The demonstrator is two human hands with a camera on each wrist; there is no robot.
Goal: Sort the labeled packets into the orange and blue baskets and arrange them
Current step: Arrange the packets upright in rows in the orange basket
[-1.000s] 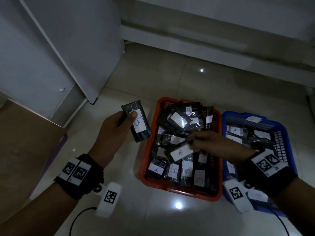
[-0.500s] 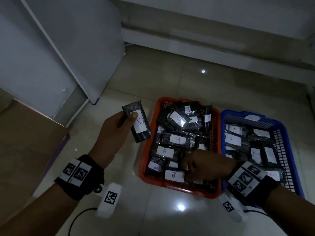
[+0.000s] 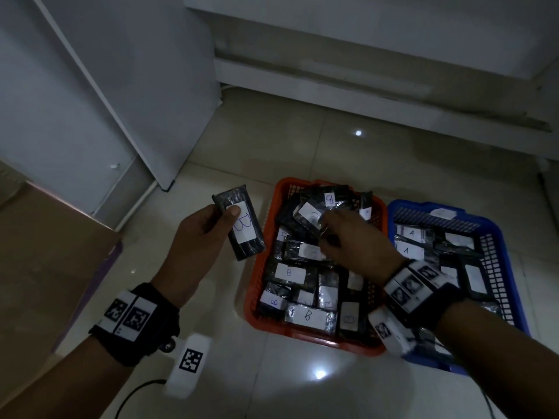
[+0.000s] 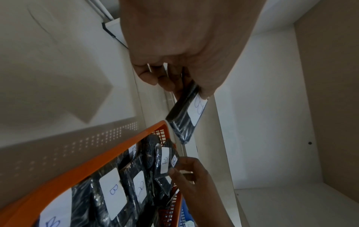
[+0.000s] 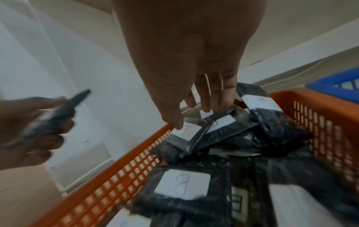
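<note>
Glossy pale floor tiles (image 3: 302, 388) catch spots of lamp glare in this dim room; a brown cardboard box (image 3: 45, 252) sits low on the left, with a white cabinet door (image 3: 121, 86) behind it and a white ledge (image 3: 378, 83) along the far wall.

The orange basket (image 3: 252, 297) rests on the tiles, packed with black packets labelled B, and the blue basket (image 3: 496, 225) stands just beside it on the right, holding packets marked A.

The left hand (image 3: 199, 243) hangs over the floor just left of the orange basket, fingers curled behind a B packet (image 3: 242, 222) and thumb pressed on its white label. That packet stands nearly upright, long axis running away from the person and leaning slightly left at its far end, label facing up.

Further in, the right hand (image 3: 357, 240) hovers over the far half of the orange basket, thumb and fingertips pinching a tilted packet (image 5: 184, 135) on top of the heap; its lettering is blurred.
</note>
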